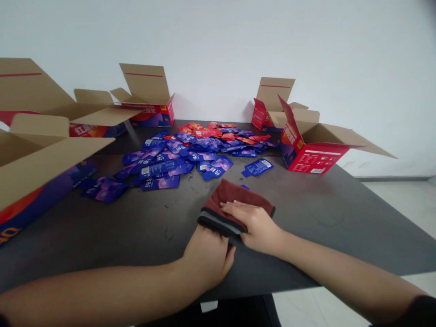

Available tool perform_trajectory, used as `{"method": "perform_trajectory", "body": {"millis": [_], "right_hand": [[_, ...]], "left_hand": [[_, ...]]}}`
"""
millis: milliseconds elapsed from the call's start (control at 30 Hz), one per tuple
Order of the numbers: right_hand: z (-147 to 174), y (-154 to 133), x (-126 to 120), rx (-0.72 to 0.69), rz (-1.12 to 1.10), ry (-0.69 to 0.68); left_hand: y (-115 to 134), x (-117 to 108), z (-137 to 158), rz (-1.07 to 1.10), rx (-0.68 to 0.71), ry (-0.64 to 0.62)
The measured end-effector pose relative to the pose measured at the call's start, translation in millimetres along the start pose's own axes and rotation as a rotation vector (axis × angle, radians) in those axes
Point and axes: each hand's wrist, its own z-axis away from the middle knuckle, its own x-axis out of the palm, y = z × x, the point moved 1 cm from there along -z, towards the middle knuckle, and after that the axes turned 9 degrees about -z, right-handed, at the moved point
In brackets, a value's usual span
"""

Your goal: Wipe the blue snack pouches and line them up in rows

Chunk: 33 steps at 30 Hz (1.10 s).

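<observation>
A folded reddish-brown cloth (235, 196) with black and grey edging lies between my two hands near the middle of the table. My right hand (257, 225) grips it from above, fingers laid over the top and thumb at the near edge. Underneath is my left hand (207, 254), its fingers hidden by the cloth and only the thumb side showing. The blue tip of a sachet (245, 186) peeks out just behind the cloth; the rest of it is covered. Farther back, a heap of blue-purple sachets (163, 168) spreads over the table, with red sachets (207, 132) among them.
Open cardboard cartons stand around the heap: a large carton (44, 200) at near left, another carton (98, 131) behind it, a carton (153, 116) at back left, and a red carton (313, 156) at right beside a farther carton (260, 116). One sachet (259, 167) lies apart. A white wall (218, 54) rises behind.
</observation>
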Motion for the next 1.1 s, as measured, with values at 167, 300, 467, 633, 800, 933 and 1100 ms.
{"method": "perform_trajectory", "body": {"millis": [167,300,467,633,800,933,1100], "right_hand": [[-2,13,-9,0.318,0.158,0.143],[0,12,-6,0.153,0.2,0.049],[1,9,-3,0.085,0.15,0.052],[2,4,1,0.02,0.144,0.02],[1,12,-2,0.111,0.137,0.089],[0,14,-3,0.117,0.178,0.123],[-2,11,1,-0.031,0.101,-0.007]], "left_hand": [[0,4,0,-0.04,-0.019,0.059],[1,3,1,-0.05,-0.054,0.007],[2,0,1,-0.049,-0.06,0.01],[1,1,0,-0.029,-0.047,0.01],[2,4,1,-0.027,-0.049,0.052],[2,2,2,-0.026,-0.057,0.039],[2,-2,1,-0.021,-0.045,0.023]]}}
